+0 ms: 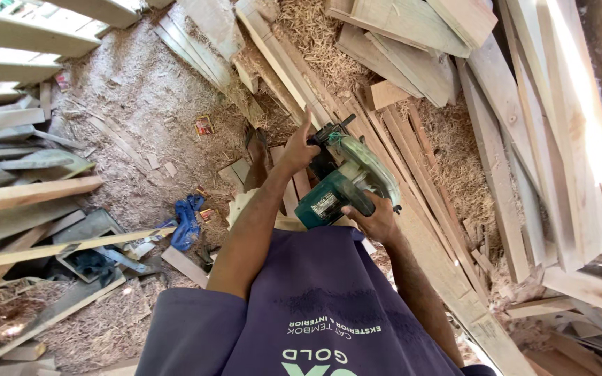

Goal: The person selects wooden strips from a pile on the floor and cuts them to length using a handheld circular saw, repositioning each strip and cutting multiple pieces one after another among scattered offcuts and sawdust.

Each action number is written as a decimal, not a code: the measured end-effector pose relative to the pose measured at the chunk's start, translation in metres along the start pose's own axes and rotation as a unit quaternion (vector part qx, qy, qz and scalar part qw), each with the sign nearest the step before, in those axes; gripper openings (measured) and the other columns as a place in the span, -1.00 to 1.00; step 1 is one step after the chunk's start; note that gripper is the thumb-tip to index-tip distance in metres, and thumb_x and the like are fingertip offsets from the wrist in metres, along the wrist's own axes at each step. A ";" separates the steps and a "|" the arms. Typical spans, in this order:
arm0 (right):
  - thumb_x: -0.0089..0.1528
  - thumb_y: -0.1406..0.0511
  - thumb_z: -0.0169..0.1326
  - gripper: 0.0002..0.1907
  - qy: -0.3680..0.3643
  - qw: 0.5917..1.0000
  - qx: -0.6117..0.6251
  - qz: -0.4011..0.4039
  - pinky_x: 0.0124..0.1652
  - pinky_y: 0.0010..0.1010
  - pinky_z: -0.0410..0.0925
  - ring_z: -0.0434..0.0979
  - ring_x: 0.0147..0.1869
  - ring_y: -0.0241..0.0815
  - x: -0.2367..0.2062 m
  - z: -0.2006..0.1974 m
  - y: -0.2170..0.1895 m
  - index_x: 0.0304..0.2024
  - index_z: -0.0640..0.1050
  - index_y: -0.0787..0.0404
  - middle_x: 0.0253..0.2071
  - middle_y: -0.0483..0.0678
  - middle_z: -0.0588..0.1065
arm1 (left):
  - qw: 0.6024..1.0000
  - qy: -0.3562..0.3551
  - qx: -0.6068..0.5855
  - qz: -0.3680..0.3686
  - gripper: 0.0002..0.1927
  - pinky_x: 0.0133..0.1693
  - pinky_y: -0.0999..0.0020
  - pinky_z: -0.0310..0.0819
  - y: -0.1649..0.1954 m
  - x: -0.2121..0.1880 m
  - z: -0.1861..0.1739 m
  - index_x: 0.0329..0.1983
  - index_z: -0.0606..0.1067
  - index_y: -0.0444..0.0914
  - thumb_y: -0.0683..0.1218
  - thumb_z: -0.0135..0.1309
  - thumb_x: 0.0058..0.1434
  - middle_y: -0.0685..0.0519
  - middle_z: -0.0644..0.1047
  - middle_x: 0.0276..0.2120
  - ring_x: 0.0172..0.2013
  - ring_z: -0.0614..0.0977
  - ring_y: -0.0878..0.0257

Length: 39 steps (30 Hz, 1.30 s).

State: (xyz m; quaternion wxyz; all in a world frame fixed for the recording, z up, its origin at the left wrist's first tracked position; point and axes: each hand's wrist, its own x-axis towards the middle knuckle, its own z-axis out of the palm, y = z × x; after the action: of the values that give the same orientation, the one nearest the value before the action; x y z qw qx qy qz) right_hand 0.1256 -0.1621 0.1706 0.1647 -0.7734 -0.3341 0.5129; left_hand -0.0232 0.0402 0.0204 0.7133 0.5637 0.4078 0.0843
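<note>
So right now I've got the saw point(346, 181) in both hands, held up in front of my chest, over the long plank point(447, 278) that runs out diagonally under it. My right hand point(374, 219) is wrapped tight round the dark handle at the back of the saw, fingers fully closed on it. My left hand point(299, 150) is up at the front end, fingers curled against the black knob there, with one finger sticking up free, so that grip looks looser, more of a steadying touch than a clamp. Can't see the blade itself, the green guard hides it, and I can't tell whether it sits on the plank or just above. As for progress: I'd say the cut on this plank isn't started. No visible kerf ahead of or behind the saw, though my arms hide part of the wood. The floor is thick with shavings point(134, 90), and boards point(559, 118) lie piled on the right, so this spot has seen plenty of sawing. A blue rag point(187, 219) lies off to my left, well clear.
</note>
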 end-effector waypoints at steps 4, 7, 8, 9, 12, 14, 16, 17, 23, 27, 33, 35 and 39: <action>0.15 -0.09 0.28 -0.41 0.006 0.999 0.045 -0.022 -0.37 -0.25 0.45 0.61 -0.38 -0.19 0.001 -0.003 -0.011 -0.23 0.60 0.35 -0.48 0.02 0.58 | 0.999 0.010 0.031 -0.003 0.09 0.32 0.19 0.29 -0.002 0.002 -0.003 0.61 -0.14 -0.11 -0.21 0.13 0.06 -0.27 0.21 0.48 0.40 0.35 -0.08; 0.14 -0.08 0.27 -0.41 0.002 0.998 0.064 0.004 -0.37 -0.24 0.48 0.64 -0.37 -0.15 0.003 -0.001 -0.022 -0.23 0.61 0.35 -0.48 0.02 0.60 | 0.999 0.005 0.026 -0.028 0.07 0.34 0.17 0.27 0.000 0.005 -0.008 0.62 -0.08 -0.10 -0.21 0.13 0.07 -0.26 0.33 0.41 0.37 0.42 -0.07; 0.14 -0.09 0.27 -0.41 0.001 0.998 0.062 0.014 -0.38 -0.23 0.48 0.65 -0.37 -0.14 0.003 -0.001 -0.025 -0.24 0.62 0.35 -0.49 0.03 0.60 | 1.000 0.007 0.022 -0.011 0.07 0.35 0.15 0.23 0.001 0.006 -0.011 0.62 -0.09 -0.10 -0.22 0.14 0.07 -0.27 0.29 0.43 0.39 0.37 -0.09; 0.14 -0.07 0.27 -0.42 -0.001 0.998 0.060 0.019 -0.37 -0.21 0.48 0.65 -0.37 -0.12 0.004 0.000 -0.028 -0.23 0.62 0.35 -0.48 0.04 0.59 | 1.000 0.010 0.020 0.006 0.07 0.36 0.13 0.18 0.002 0.006 -0.013 0.62 -0.09 -0.10 -0.24 0.14 0.08 -0.27 0.24 0.46 0.41 0.32 -0.10; 0.18 -0.05 0.25 -0.43 -0.005 0.999 0.053 0.003 -0.33 -0.22 0.47 0.65 -0.33 -0.12 0.010 0.002 -0.037 -0.19 0.63 0.37 -0.44 0.04 0.60 | 0.991 -0.012 0.023 -0.134 -0.02 0.05 0.05 0.50 0.007 0.005 -0.021 0.59 -0.02 0.03 -0.19 0.03 0.08 -0.11 0.30 0.44 0.05 0.64 -0.09; 0.22 -0.05 0.23 -0.44 0.000 0.997 0.051 -0.057 -0.27 -0.27 0.49 0.67 -0.26 -0.17 0.016 0.002 -0.041 -0.14 0.63 0.36 -0.39 -0.01 0.63 | 0.999 0.034 0.035 -0.018 -0.05 0.12 0.07 0.45 0.009 0.007 -0.026 0.57 0.10 -0.04 -0.20 0.14 0.07 -0.25 0.41 0.32 0.11 0.60 -0.06; 0.24 -0.02 0.24 -0.45 0.013 0.997 0.033 -0.063 -0.26 -0.28 0.48 0.65 -0.25 -0.19 0.020 0.003 -0.046 -0.10 0.62 0.36 -0.37 -0.03 0.62 | 0.998 0.045 0.052 -0.003 -0.11 0.10 0.08 0.46 0.010 0.009 -0.031 0.54 0.20 -0.05 -0.18 0.17 0.09 -0.34 0.52 0.12 0.03 0.61 -0.05; 0.24 -0.01 0.24 -0.46 0.018 0.997 0.023 -0.066 -0.25 -0.28 0.47 0.64 -0.24 -0.20 0.022 0.004 -0.049 -0.08 0.61 0.37 -0.37 -0.04 0.61 | 0.996 0.033 0.063 -0.049 -0.15 0.05 0.09 0.49 0.010 0.012 -0.034 0.53 0.23 -0.02 -0.15 0.15 0.11 -0.36 0.58 -0.02 -0.08 0.65 -0.05; 0.21 0.07 0.27 -0.58 0.027 0.998 0.059 -0.013 -0.41 -0.38 0.36 0.48 -0.44 -0.29 0.036 0.010 -0.069 -0.20 0.61 0.34 -0.51 -0.10 0.51 | 0.994 0.091 0.054 -0.011 -0.32 -0.07 0.12 0.53 0.012 0.020 -0.050 0.29 0.49 -0.03 -0.12 0.17 0.01 -0.27 0.64 -0.20 -0.21 0.70 -0.02; 0.26 0.13 0.28 -0.63 0.016 0.992 0.123 -0.023 -0.49 -0.44 0.28 0.40 -0.52 -0.33 0.043 0.015 -0.083 -0.33 0.55 0.33 -0.58 -0.11 0.44 | 0.993 0.092 0.026 -0.066 -0.37 -0.04 0.17 0.57 0.017 0.022 -0.062 0.24 0.54 0.00 -0.12 0.15 0.01 -0.21 0.66 -0.23 -0.21 0.72 0.02; 0.29 0.13 0.25 -0.64 0.013 0.994 0.103 -0.036 -0.51 -0.45 0.26 0.39 -0.55 -0.34 0.053 0.018 -0.099 -0.35 0.53 0.29 -0.62 -0.13 0.42 | 0.993 0.100 0.011 -0.066 -0.39 -0.01 0.18 0.57 0.019 0.030 -0.078 0.22 0.56 0.02 -0.15 0.13 0.02 -0.17 0.69 -0.20 -0.17 0.72 0.06; 0.30 0.12 0.26 -0.63 0.008 0.992 0.117 -0.040 -0.51 -0.44 0.27 0.40 -0.55 -0.33 0.057 0.019 -0.101 -0.33 0.53 0.30 -0.61 -0.12 0.43 | 0.993 0.110 0.017 -0.045 -0.38 0.02 0.19 0.57 0.019 0.032 -0.082 0.23 0.56 -0.01 -0.17 0.14 0.02 -0.18 0.68 -0.16 -0.15 0.71 0.07; 0.26 0.08 0.26 -0.62 0.018 0.993 0.105 -0.049 -0.52 -0.42 0.33 0.44 -0.56 -0.31 0.068 0.023 -0.103 -0.27 0.53 0.28 -0.61 -0.13 0.44 | 0.994 0.088 -0.002 -0.063 -0.37 -0.04 0.25 0.63 0.021 0.036 -0.090 0.26 0.52 -0.05 -0.20 0.14 0.04 -0.07 0.66 -0.04 -0.19 0.72 0.18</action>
State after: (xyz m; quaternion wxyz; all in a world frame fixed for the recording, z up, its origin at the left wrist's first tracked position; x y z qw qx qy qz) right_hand 0.0860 -0.0437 0.1760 0.2755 -0.7438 -0.3128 0.5225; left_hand -0.0534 0.1351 0.0186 0.6799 0.5257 0.5034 0.0891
